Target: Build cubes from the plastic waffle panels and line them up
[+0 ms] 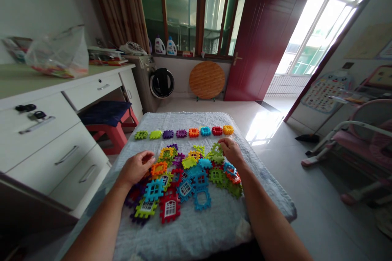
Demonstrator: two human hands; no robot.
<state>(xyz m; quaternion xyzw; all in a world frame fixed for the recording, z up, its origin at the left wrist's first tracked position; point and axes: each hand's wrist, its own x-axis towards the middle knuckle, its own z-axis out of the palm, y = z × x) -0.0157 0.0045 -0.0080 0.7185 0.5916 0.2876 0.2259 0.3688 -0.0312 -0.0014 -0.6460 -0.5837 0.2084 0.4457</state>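
Note:
My left hand (137, 167) is over the left side of a pile of plastic interlocking building pieces, fingers loosely bent and the thumb apart from them. Nothing shows between its fingers; an orange square piece (159, 169) lies just beside the fingertips. At the pile's far right, my right hand (233, 151) pinches the edge of a light green building piece (216, 149), which looks tilted up. Within the pile are a blue frame piece (202, 199), a red window piece (170, 209) and several green, yellow and purple ones.
Beyond the pile, several square pieces, among them an orange one (193, 132), form a row across the cloth-covered table (214, 232). A desk (65, 147) and red stool (114, 124) stand left, a pink chair (352, 142) right. Behind are a washing machine (143, 85) and red door (263, 28).

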